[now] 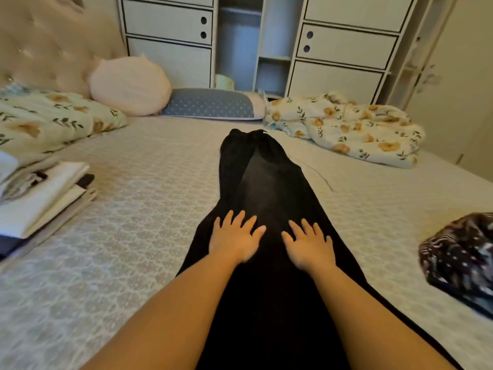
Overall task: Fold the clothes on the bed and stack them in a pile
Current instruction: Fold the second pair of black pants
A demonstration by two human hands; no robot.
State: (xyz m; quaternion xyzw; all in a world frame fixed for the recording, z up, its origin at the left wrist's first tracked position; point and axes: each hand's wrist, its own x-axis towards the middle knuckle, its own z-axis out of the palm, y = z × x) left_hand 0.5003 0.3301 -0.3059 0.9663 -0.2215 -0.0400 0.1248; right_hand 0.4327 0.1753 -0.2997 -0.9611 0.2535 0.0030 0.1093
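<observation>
Landmark: the long black garment (266,198), spread flat lengthwise down the middle of the bed (149,188), which has a pale patterned quilted cover; its narrow end points toward the far side.
Far left of the garment: a stack of folded white and grey clothes (40,201) at the bed's left edge, with a floral cream pillow (53,118) beyond it against a tufted beige headboard (50,41).
Left and beyond the garment: a round pale pink cushion (130,85), and just beside it a blue dotted pillow (210,104).
Left hand (234,236): palm down on the garment's left half, fingers straight and spread, pressing the cloth and gripping nothing.
Right hand (309,244): palm down on the garment's right half, near the left hand but apart from it, fingers straight and spread, also gripping nothing.
Behind the garment: a white cabinet with drawers (346,46) standing past the bed's far edge.
Right and beyond the garment: a crumpled cream blanket with orange flowers (352,129).
Just right of the garment: a thin dark cord (318,174) lying on the cover.
Far right of the garment: a dark garment with a pale print (461,257), bunched at the bed's right edge.
</observation>
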